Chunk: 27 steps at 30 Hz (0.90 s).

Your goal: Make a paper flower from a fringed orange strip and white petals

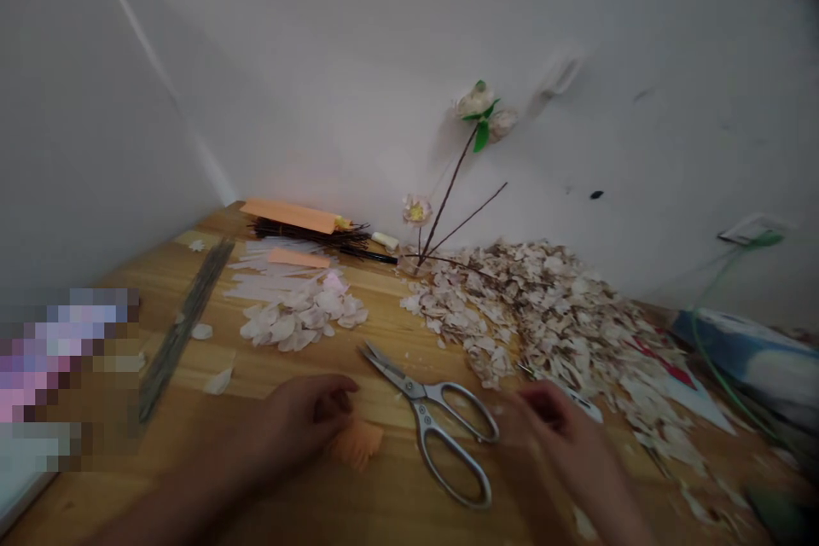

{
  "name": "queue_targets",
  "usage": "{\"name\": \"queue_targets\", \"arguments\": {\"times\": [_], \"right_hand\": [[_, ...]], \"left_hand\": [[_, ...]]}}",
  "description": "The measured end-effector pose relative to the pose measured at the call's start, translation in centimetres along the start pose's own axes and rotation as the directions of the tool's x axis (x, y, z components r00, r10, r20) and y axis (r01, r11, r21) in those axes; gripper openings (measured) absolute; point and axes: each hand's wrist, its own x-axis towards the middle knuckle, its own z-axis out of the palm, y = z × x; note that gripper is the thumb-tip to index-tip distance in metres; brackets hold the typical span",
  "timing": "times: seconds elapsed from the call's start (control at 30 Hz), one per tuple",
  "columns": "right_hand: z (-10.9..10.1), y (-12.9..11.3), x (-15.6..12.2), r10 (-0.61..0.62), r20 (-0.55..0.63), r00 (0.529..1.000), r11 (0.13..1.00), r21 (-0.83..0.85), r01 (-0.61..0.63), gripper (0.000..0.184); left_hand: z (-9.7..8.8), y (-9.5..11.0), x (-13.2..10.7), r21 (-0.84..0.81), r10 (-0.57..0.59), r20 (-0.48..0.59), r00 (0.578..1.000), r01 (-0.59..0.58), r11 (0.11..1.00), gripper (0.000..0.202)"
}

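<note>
My left hand (300,422) rests on the wooden table (384,512), fingers curled round an orange fringed paper piece (358,444) that sticks out to its right. My right hand (563,435) hovers low at the right of the steel scissors (435,418), which lie shut between both hands. The right hand is blurred by motion, fingers bent, and I cannot make out anything in it.
A small heap of pale petals (300,316) and white paper strips lie behind my left hand. A large pile of petal scraps (550,316) spreads at the right. Paper flowers on stems (477,111) lean on the wall. Wire bundle (179,328), orange sheet (287,215), green cable (710,341).
</note>
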Motion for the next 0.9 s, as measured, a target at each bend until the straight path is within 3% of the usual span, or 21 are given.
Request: {"name": "queue_targets", "arguments": {"times": [0.13, 0.27, 0.43, 0.57, 0.67, 0.8, 0.9], "right_hand": [[-5.4, 7.5, 1.5, 0.223, -0.239, 0.945, 0.964, -0.090, -0.250, 0.042], [-5.6, 10.7, 2.2, 0.307, -0.209, 0.928, 0.945, -0.049, -0.324, 0.039], [-5.4, 10.6, 2.7, 0.302, -0.156, 0.940, 0.953, 0.029, -0.301, 0.025], [-6.8, 10.3, 1.3, 0.318, -0.241, 0.917, 0.947, 0.128, -0.295, 0.021], [-6.8, 9.3, -0.7, 0.329, -0.295, 0.897, 0.940, 0.195, -0.281, 0.019], [-4.8, 6.7, -3.2, 0.181, -0.230, 0.956, 0.951, 0.287, -0.111, 0.026], [-3.1, 5.1, -4.6, 0.022, -0.203, 0.979, 0.981, 0.192, 0.017, 0.028]], "left_hand": [[0.2, -0.2, 0.4, 0.111, 0.168, -0.209, 0.963, -0.147, 0.983, 0.040], [0.8, -0.6, 1.0, 0.027, 0.207, -0.349, 0.914, -0.212, 0.977, 0.031], [1.2, 0.1, 0.6, -0.049, 0.193, -0.414, 0.890, -0.233, 0.971, 0.024], [0.9, 0.9, 0.5, -0.065, 0.176, -0.442, 0.880, -0.226, 0.972, 0.022], [0.8, 1.4, 0.8, -0.077, 0.153, -0.443, 0.883, -0.208, 0.975, 0.022], [1.5, 3.0, 1.0, -0.095, 0.192, -0.339, 0.921, -0.237, 0.967, 0.025], [3.1, 5.4, 0.7, -0.185, 0.194, -0.209, 0.958, -0.233, 0.955, 0.021]]}}
